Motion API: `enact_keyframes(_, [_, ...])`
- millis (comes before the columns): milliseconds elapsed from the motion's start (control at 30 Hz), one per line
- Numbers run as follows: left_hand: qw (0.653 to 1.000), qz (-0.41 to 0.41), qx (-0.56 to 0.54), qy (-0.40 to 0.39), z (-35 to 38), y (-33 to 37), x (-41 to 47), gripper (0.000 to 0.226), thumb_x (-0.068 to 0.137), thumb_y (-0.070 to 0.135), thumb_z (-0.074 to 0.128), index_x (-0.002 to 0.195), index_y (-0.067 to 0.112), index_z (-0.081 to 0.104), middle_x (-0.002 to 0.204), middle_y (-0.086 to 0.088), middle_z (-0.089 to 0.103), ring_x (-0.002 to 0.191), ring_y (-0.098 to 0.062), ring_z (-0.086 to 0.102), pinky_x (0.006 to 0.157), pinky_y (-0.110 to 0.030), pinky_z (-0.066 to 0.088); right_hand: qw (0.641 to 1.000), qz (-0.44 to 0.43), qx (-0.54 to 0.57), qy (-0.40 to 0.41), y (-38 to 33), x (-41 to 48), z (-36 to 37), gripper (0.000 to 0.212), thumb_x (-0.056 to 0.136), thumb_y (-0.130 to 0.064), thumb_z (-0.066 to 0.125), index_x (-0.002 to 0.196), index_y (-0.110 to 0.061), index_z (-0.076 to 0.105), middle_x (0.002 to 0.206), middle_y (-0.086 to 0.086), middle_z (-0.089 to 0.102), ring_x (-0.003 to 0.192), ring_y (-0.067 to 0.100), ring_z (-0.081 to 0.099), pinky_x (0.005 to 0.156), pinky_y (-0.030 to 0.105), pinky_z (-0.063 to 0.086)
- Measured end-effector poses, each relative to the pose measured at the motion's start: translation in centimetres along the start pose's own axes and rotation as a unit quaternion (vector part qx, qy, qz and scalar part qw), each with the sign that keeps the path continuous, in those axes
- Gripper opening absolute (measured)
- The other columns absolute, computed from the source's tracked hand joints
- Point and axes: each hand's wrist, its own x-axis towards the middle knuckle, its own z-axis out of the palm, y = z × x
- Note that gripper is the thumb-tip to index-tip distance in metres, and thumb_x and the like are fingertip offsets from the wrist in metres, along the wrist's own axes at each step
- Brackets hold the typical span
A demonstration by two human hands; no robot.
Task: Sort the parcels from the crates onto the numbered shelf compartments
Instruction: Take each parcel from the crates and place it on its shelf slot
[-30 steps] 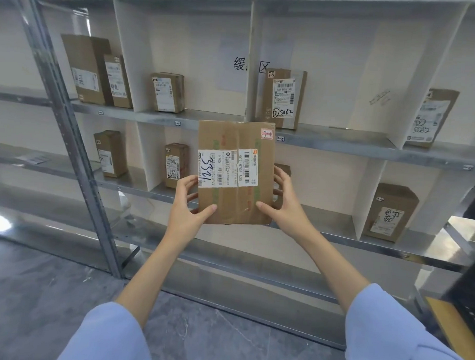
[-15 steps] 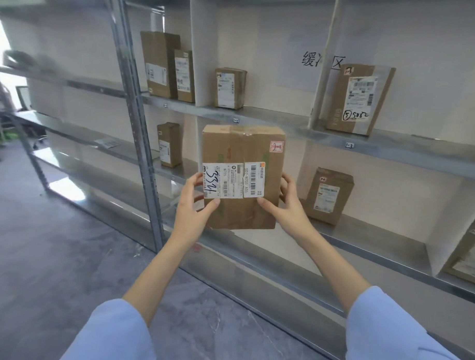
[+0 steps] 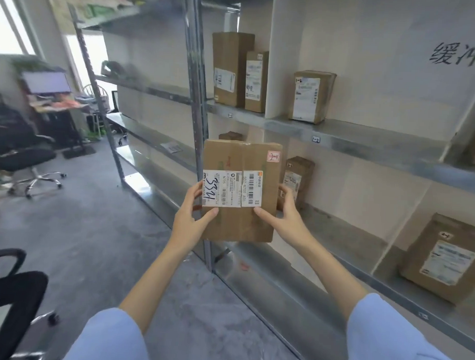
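I hold a flat brown cardboard parcel [image 3: 243,220] upright in front of the metal shelf [image 3: 367,140]. Its white label carries the handwritten number 3321, and a small red sticker sits at its top right corner. My left hand [image 3: 188,218] grips its left edge, thumb on the front face. My right hand [image 3: 286,216] grips the right edge the same way. Behind the parcel, white dividers split the shelf into compartments with small number tags on the front edges.
Parcels stand in the compartments: two tall ones [image 3: 237,69] and a smaller one [image 3: 310,96] on the upper level, one [image 3: 297,179] just behind my right hand, one [image 3: 443,257] at lower right. A shelf post [image 3: 197,97] rises behind the parcel. Office chairs [image 3: 22,150] and a desk stand at left.
My view has swung left along the shelf; the parcel stays held in both hands at chest height, now in front of the shelf post and the left compartments.
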Motion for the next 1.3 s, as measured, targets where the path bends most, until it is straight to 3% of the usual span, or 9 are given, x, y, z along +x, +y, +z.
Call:
enact_keyframes(67, [1.000,-0.005,0.008,0.004,-0.5,-1.4,3.2,0.065,0.089,0.021,0.071,0.142,0.042,0.039,0.134,0.031,0.050,0.112,0.014,0.050,0.094,-0.020,0.042,1.000,-0.003,0.013,-0.009,0.8,4.0,0.8,0.081,0.082,-0.041,0.078,0.140,-0.039,0.022,0.130,-0.032,0.045,0.109,-0.029,0.044,0.093,0.013,0.038])
enact_keyframes(167, [1.000,-0.017,0.021,0.017,-0.7,-3.4,7.7,0.064,0.089,0.021,0.071,0.141,0.042,0.039,0.136,0.025,0.051,0.113,0.012,0.050,0.099,-0.027,0.044,1.000,0.001,0.019,-0.021,1.9,9.4,1.7,0.087,0.072,-0.055,0.077,0.138,-0.045,0.021,0.140,-0.017,0.048,0.122,-0.013,0.048,0.103,0.027,0.042])
enact_keyframes(267, [0.999,-0.020,0.020,0.027,-0.5,-5.3,11.2,0.064,0.089,0.018,0.071,0.139,0.043,0.039,0.135,0.024,0.051,0.116,0.009,0.050,0.102,-0.029,0.044,0.999,-0.004,0.014,-0.032,3.1,13.7,2.5,0.089,0.068,-0.063,0.075,0.135,-0.046,0.019,0.137,-0.019,0.048,0.117,-0.017,0.047,0.102,0.029,0.041])
enact_keyframes(433, [0.999,-0.032,0.022,0.023,-0.2,-8.6,15.4,0.064,0.088,0.015,0.072,0.134,0.046,0.041,0.130,0.033,0.051,0.119,0.002,0.051,0.105,-0.034,0.044,0.999,0.011,0.015,-0.038,6.0,19.0,3.7,0.080,0.081,-0.038,0.078,0.135,-0.036,0.019,0.135,-0.016,0.046,0.124,-0.004,0.048,0.110,0.033,0.040])
enact_keyframes(567, [0.999,-0.034,0.026,-0.006,0.1,-10.7,19.1,0.063,0.089,0.015,0.071,0.129,0.052,0.040,0.125,0.040,0.050,0.123,-0.001,0.050,0.107,-0.037,0.043,0.999,0.028,0.027,-0.022,8.0,22.1,4.4,0.078,0.083,-0.032,0.077,0.135,-0.033,0.019,0.142,-0.006,0.044,0.129,0.009,0.047,0.110,0.034,0.040])
enact_keyframes(767, [0.998,-0.042,0.015,-0.050,0.5,-15.6,25.5,0.062,0.089,0.016,0.071,0.141,0.032,0.041,0.136,0.015,0.053,0.122,-0.004,0.052,0.107,-0.037,0.043,0.998,0.046,0.021,0.022,10.9,27.2,5.4,0.078,0.081,-0.034,0.079,0.134,-0.036,0.022,0.126,-0.030,0.043,0.113,-0.021,0.045,0.092,0.013,0.040])
enact_keyframes(933, [0.995,-0.034,0.009,-0.098,0.3,-20.6,31.9,0.063,0.088,0.012,0.071,0.142,0.023,0.040,0.136,0.008,0.054,0.121,0.004,0.051,0.104,-0.027,0.043,0.994,0.068,-0.004,0.084,13.3,31.6,7.8,0.080,0.079,-0.035,0.081,0.135,-0.036,0.023,0.125,-0.034,0.042,0.108,-0.027,0.043,0.091,0.010,0.037])
enact_keyframes(1100, [0.986,-0.039,-0.006,-0.162,-0.3,-25.6,37.4,0.061,0.087,0.010,0.072,0.133,0.037,0.042,0.129,0.013,0.056,0.114,0.000,0.057,0.090,-0.011,0.045,0.984,0.107,-0.019,0.140,15.5,35.0,10.6,0.084,0.075,-0.038,0.084,0.136,-0.030,0.026,0.138,-0.011,0.046,0.120,-0.010,0.046,0.106,0.027,0.041])
enact_keyframes(1300, [0.971,-0.034,-0.007,-0.237,0.4,-29.1,42.0,0.058,0.088,0.008,0.070,0.135,0.028,0.042,0.128,0.015,0.055,0.107,0.014,0.054,0.083,-0.004,0.042,0.966,0.152,-0.073,0.197,17.7,36.8,11.9,0.081,0.074,-0.035,0.085,0.131,-0.026,0.028,0.133,-0.013,0.045,0.126,0.005,0.047,0.110,0.034,0.038])
